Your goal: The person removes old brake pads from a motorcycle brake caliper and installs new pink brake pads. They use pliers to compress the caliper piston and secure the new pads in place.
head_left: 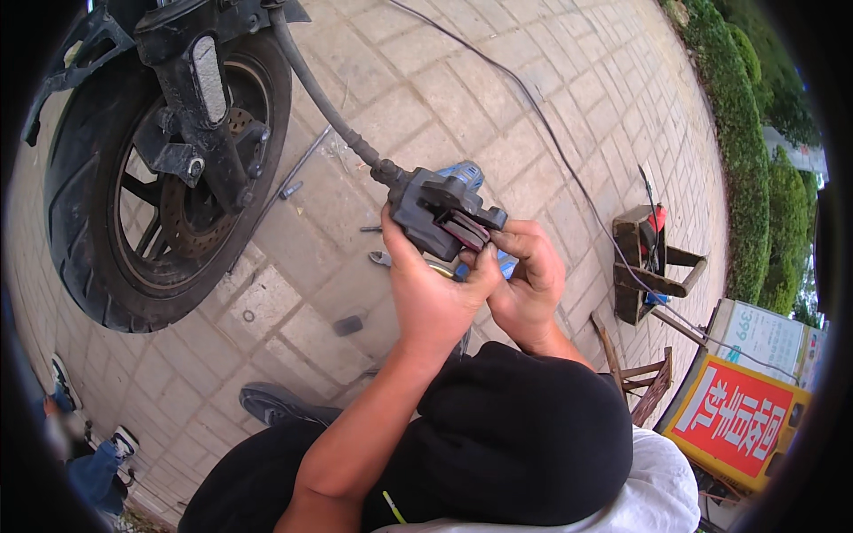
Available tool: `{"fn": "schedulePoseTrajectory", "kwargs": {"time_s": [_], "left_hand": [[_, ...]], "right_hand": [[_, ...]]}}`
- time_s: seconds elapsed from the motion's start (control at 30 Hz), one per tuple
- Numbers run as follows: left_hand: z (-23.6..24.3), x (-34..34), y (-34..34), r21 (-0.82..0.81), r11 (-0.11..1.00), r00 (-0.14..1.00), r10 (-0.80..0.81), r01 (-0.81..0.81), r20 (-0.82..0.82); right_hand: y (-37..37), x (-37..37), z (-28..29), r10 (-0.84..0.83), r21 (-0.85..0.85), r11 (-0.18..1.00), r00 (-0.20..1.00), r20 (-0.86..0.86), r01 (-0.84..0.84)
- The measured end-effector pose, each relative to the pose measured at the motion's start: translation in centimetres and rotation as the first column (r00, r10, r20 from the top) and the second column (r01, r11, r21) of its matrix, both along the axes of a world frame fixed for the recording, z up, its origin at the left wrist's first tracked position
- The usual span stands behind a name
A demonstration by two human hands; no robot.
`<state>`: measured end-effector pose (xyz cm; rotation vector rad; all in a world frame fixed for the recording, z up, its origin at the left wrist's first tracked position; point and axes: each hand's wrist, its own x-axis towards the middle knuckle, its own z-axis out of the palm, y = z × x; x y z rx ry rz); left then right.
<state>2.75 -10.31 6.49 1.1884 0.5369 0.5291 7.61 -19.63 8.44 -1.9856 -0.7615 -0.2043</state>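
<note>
My left hand (422,289) is closed around the underside of a black brake caliper (416,216), with its thumb near the open side. A pair of brake pads (466,233) sits in the caliper's slot. The fingers of my right hand (531,277) pinch at the outer end of these pads. From the caliper's top a black brake hose (315,99) runs up to the motorcycle fork (182,115). The front wheel (84,244) with its brake disc (233,120) stands to the left. Behind the caliper, a blue tool (464,172) on the ground is partly hidden.
A wrench (380,258) and a small dark flat piece (348,325) lie on the paving. A long bar (306,162) lies beside the wheel. At right stand a toolbox (629,244), a wooden stool (656,384) and a red-and-yellow sign (736,413). A black cable (542,102) crosses the paving. Another person's shoe (124,441) shows lower left.
</note>
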Motion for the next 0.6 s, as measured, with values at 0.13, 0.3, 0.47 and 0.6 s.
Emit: {"fn": "schedulePoseTrajectory", "kwargs": {"time_s": [0.13, 0.3, 0.47, 0.6], "left_hand": [[0.0, -0.1, -0.1, -0.014, 1.000, 1.000, 0.018, -0.018, -0.002], [-0.6, -0.2, 0.0, 0.021, 1.000, 1.000, 0.012, -0.012, 0.026], [-0.9, -0.2, 0.4, -0.038, 0.999, 0.996, -0.020, 0.024, 0.089], [-0.5, 0.1, 0.7, -0.121, 0.992, 0.989, -0.031, 0.048, 0.142]], "right_hand": [[-0.2, 0.1, 0.1, -0.012, -0.055, 0.998, 0.999, 0.037, 0.014], [0.0, -0.1, -0.1, -0.010, 0.029, 1.000, 0.999, -0.046, 0.012], [0.1, 0.0, -0.8, -0.011, 0.090, 0.996, 0.998, -0.057, 0.016], [-0.1, 0.2, -1.2, 0.002, 0.139, 0.990, 0.996, -0.084, 0.009]]}}
